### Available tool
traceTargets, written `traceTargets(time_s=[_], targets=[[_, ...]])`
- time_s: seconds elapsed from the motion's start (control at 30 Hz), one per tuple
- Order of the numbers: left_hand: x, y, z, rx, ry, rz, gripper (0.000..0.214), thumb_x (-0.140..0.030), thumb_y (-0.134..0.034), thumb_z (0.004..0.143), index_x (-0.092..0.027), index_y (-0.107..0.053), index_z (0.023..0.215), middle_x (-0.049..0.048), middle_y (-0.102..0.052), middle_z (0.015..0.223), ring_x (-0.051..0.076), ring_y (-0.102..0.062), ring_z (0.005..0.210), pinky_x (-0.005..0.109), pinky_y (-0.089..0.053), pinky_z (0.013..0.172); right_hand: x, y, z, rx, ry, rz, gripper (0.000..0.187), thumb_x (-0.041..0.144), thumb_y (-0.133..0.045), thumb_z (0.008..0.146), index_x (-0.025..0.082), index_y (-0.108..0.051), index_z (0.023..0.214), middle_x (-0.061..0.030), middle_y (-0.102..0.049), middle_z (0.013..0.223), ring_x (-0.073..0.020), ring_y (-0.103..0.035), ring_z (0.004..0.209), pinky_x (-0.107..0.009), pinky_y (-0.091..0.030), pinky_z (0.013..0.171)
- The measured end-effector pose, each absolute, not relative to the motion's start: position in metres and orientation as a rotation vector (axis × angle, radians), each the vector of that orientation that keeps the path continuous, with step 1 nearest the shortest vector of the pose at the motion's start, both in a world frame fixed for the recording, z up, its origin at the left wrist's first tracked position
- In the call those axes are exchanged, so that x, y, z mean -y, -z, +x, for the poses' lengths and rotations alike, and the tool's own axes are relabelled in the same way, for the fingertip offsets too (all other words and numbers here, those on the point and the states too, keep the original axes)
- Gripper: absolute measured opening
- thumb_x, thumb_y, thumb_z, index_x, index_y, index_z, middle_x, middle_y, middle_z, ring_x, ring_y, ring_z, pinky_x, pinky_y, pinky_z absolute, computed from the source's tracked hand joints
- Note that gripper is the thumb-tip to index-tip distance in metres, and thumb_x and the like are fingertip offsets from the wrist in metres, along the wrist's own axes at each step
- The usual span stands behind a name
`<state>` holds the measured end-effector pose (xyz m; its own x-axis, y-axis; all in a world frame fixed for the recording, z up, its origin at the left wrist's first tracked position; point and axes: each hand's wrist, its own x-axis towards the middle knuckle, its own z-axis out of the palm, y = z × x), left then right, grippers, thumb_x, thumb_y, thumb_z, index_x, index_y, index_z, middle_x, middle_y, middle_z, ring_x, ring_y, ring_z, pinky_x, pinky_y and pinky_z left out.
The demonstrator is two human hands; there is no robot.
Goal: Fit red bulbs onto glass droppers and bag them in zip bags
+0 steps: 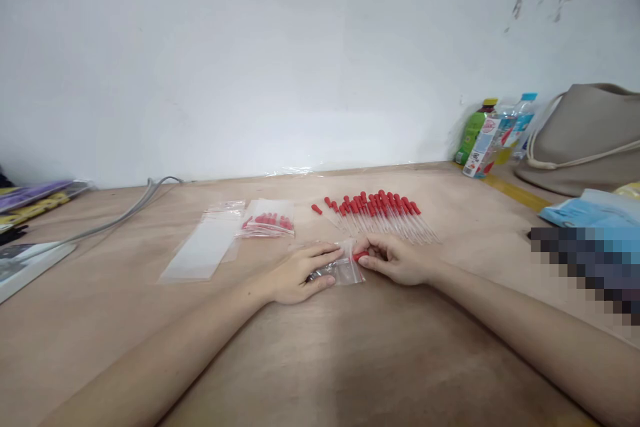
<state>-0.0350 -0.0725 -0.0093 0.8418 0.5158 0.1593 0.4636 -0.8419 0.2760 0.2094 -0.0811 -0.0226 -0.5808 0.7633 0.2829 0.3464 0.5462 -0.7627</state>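
Note:
A small clear zip bag (pixel 345 271) lies on the table between my hands. My left hand (pixel 299 272) rests over its left part, fingers stretched out and thumb apart, pressing it down. At the bag's right end, my right hand (pixel 395 259) pinches the red rubber bulb of a dropper (pixel 359 256) between thumb and fingers; the rest of that dropper is hard to make out. Just beyond my right hand lies a heap of glass droppers (pixel 383 207) with red bulbs, their thin tubes pointing towards me.
Left of the droppers are filled bags (pixel 269 220) with red bulbs inside and a stack of flat clear bags (pixel 203 247). A grey cable (pixel 135 210) crosses the left side. Bottles (pixel 483 137), a grey bag (pixel 585 140) and a blue packet (pixel 590 217) stand or lie at right.

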Motion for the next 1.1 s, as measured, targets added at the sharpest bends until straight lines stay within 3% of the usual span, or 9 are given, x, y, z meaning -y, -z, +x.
traceTargets(time_s=[0.2,0.33,0.63,0.97,1.1], targets=[[0.073,0.012,-0.035,-0.767,-0.362,2.784,0.051,-0.037,-0.041,0.088,-0.021,-0.030,0.135,0.0098,-0.035,0.137,0.022,-0.034,0.125,0.040,-0.031,0.103,0.083,0.025,0.203,2.098,-0.901,-0.944,0.018,0.034,-0.044,0.084,0.019,-0.052,0.090,-0.0001,-0.055,0.074,-0.0110,-0.049,0.064,-0.024,-0.040,0.060],[0.075,0.013,-0.036,-0.787,-0.534,2.758,0.049,-0.037,-0.046,0.085,-0.020,-0.039,0.130,0.0115,-0.040,0.130,0.022,-0.039,0.120,0.037,-0.035,0.100,0.085,0.026,0.200,2.040,-0.853,-0.930,0.018,0.036,-0.044,0.084,0.020,-0.051,0.088,-0.0013,-0.055,0.079,-0.0121,-0.050,0.068,-0.026,-0.041,0.064],[0.074,0.014,-0.034,-0.735,-0.577,2.734,0.046,-0.036,-0.047,0.084,-0.018,-0.044,0.126,0.0104,-0.045,0.124,0.022,-0.043,0.115,0.035,-0.037,0.098,0.090,0.027,0.194,1.914,-1.114,-0.783,0.018,0.038,-0.046,0.083,0.020,-0.047,0.087,-0.0005,-0.055,0.079,-0.0119,-0.053,0.073,-0.028,-0.045,0.069],[0.071,0.012,-0.049,-0.793,-0.538,2.723,0.043,-0.036,-0.047,0.085,-0.021,-0.045,0.125,0.0090,-0.048,0.126,0.022,-0.045,0.115,0.038,-0.038,0.098,0.071,0.029,0.220,2.026,-0.942,-0.899,0.024,0.037,-0.060,0.073,0.018,-0.067,0.086,-0.0043,-0.066,0.082,-0.0160,-0.059,0.074,-0.031,-0.048,0.068],[0.071,0.012,-0.048,-0.764,-0.549,2.716,0.043,-0.035,-0.049,0.084,-0.021,-0.046,0.125,0.0089,-0.048,0.126,0.022,-0.045,0.116,0.040,-0.038,0.098,0.071,0.032,0.212,1.928,-0.958,-1.058,0.023,0.037,-0.061,0.071,0.018,-0.065,0.084,-0.0011,-0.062,0.069,-0.0125,-0.054,0.061,-0.025,-0.044,0.056]])
